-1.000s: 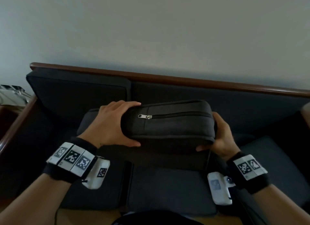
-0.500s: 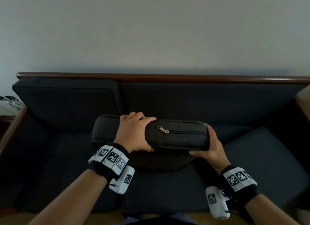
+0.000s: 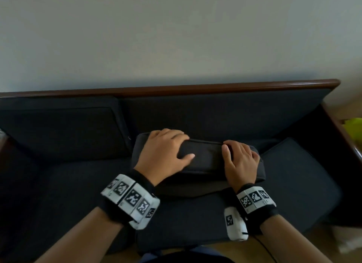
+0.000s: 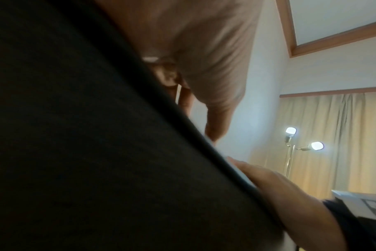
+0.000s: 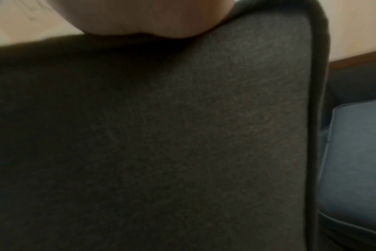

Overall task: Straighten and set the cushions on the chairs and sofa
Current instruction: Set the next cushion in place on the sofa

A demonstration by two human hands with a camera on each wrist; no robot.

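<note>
A dark grey cushion [image 3: 205, 159] stands on its long edge in the middle of the sofa, leaning toward the backrest. My left hand [image 3: 164, 151] grips its top left part, fingers over the far side and thumb on the front. My right hand [image 3: 241, 159] grips the top right part, fingers curled over the edge. The left wrist view shows the cushion [image 4: 75, 135] under my left hand [image 4: 204, 51], with my right hand [image 4: 290, 195] lower down. The cushion's fabric [image 5: 161, 135] fills the right wrist view below my right hand [image 5: 150, 17].
The sofa has a brown wooden rail [image 3: 195, 87] along a grey wall. A back cushion [image 3: 58, 129] stands at the left. A seat cushion [image 3: 297, 184] lies askew at the right, also seen as the blue-grey seat cushion [image 5: 354, 152]. A lit floor lamp [image 4: 290, 152] stands by curtains.
The cushion has gone down and back onto the sofa seat against the backrest. My right hand has shifted from its right end to the top edge. The zip no longer shows.
</note>
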